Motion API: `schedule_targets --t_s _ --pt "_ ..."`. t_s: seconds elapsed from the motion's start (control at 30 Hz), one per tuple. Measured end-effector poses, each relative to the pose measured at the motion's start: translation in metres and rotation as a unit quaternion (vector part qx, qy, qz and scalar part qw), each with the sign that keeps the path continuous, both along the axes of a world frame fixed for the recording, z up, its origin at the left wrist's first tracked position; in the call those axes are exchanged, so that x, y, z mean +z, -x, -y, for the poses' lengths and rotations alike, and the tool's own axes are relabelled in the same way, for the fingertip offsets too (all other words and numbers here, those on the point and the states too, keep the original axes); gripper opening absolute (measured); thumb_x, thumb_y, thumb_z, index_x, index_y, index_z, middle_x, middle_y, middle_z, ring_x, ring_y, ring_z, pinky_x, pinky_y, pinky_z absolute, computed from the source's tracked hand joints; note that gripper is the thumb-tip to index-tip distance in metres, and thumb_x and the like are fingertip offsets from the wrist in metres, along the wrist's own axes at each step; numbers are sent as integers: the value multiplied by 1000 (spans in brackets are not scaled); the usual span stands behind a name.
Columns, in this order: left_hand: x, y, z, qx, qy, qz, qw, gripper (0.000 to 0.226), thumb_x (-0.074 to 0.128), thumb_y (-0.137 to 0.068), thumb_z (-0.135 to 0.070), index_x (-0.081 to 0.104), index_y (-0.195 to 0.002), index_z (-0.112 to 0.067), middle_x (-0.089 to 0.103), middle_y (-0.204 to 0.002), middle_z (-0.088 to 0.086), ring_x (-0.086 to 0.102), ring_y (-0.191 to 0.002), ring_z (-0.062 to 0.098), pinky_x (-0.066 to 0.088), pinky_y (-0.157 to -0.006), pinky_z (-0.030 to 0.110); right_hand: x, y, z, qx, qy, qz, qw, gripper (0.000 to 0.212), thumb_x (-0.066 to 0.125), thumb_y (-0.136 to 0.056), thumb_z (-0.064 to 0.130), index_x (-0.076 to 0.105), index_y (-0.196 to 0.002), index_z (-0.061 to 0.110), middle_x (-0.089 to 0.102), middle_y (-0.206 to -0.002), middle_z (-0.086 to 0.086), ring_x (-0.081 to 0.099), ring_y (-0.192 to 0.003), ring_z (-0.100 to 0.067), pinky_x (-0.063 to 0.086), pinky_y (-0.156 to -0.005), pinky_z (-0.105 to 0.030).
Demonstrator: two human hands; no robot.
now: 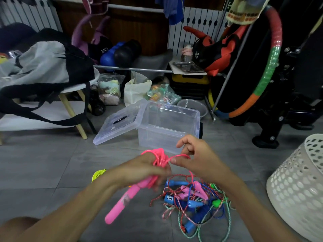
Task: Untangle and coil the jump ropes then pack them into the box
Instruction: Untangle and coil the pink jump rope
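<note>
Pink jump rope [158, 158] is wound in several loops around the left hand [145, 169], which is curled round the coil and round the top of the pink handle [122, 199]; the handle slants down and to the left from that hand toward the near floor. Just to its right, the right hand [195, 158] pinches a short loose end of the same pink cord between thumb and finger, the strand running straight across to the coil. Below and between the forearms, on the grey tiled floor [43, 163], lies a tangled heap of ropes [194, 199]: blue, green, red-and-white and pink cords with blue, pink and green handles mixed together. A small yellow coil [98, 174] shows on the floor just left of the left wrist. Farther off stands the clear plastic box [167, 126], open, with its clear lid [120, 122] leaning against its left side. At the right edge a white perforated basket [298, 186] lies tipped.
</note>
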State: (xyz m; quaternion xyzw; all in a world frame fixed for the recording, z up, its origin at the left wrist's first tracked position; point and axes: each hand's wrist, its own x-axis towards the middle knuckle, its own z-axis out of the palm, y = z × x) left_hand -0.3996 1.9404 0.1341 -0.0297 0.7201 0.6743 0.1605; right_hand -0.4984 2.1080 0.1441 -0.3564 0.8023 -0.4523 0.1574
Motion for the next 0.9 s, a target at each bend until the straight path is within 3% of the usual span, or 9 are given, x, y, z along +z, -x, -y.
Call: schedule_targets --t_s 0.13,0.27,0.37,0.5,0.6,0.67,0.73,0.83,0.9 --pt "14 0 17 9 -310 25 950 17 75 -69 -20 59 -70 -12 47 -51 4 48 -44 18 42 -49 24 -22 17 -6 17 -96 39 995 22 72 -80 9 57 -87 24 47 -60 6 41 -52 -5 37 -54 -22" --pt "19 -2 37 84 -394 -29 915 25 79 -64 -20 56 -72 -11 46 -54 2 47 -48 18 46 -52 27 -57 38 -18 -51 -242 -17 969 27 60 -74 -1 55 -73 26 52 -65 8 48 -53 -3 44 -53 -20" --pt "21 -4 39 190 -363 4 912 16 69 -72 -24 59 -71 -12 50 -56 4 55 -52 20 51 -55 27 -62 45 -19 -172 -137 67 973 30 69 -72 -7 55 -67 18 63 -59 1 57 -56 -15 54 -70 -36" --pt "15 -3 31 272 -268 106 918 23 55 -88 -26 61 -75 -8 61 -56 8 68 -59 25 53 -51 25 -15 36 -8 -141 126 191 963 16 62 -83 -10 55 -77 3 69 -58 -6 65 -52 -16 56 -60 -22" --pt "11 -2 23 252 -260 121 924 23 52 -91 -25 59 -75 -9 61 -57 9 68 -60 25 52 -51 24 6 32 -8 -117 179 194 957 7 62 -86 -2 60 -81 3 69 -67 -12 64 -52 -17 55 -59 -26" --pt "12 -3 20 226 -284 106 926 23 54 -87 -25 59 -70 -11 61 -58 9 66 -59 25 51 -55 26 -1 35 -11 -142 103 102 979 10 63 -88 4 62 -78 8 67 -63 -8 53 -43 -7 47 -49 -25" --pt "16 -4 18 212 -321 81 920 23 56 -81 -27 62 -66 -10 60 -57 9 64 -56 24 51 -56 27 -13 40 -12 -165 -30 -48 985 19 62 -88 9 63 -70 15 63 -60 0 48 -45 -4 39 -52 -23" --pt "19 -4 19 227 -378 42 897 23 63 -72 -30 68 -68 -8 59 -57 8 62 -53 23 53 -55 25 -30 34 -6 -103 -208 -150 961 29 53 -87 16 55 -59 25 62 -67 7 57 -68 -19 42 -66 -26" --pt "17 -3 22 244 -392 23 887 27 61 -78 -33 73 -83 -9 61 -62 8 64 -58 22 54 -58 26 -38 22 0 -35 -279 -177 943 21 47 -86 23 58 -69 26 70 -85 -3 64 -86 -28 50 -75 -34"
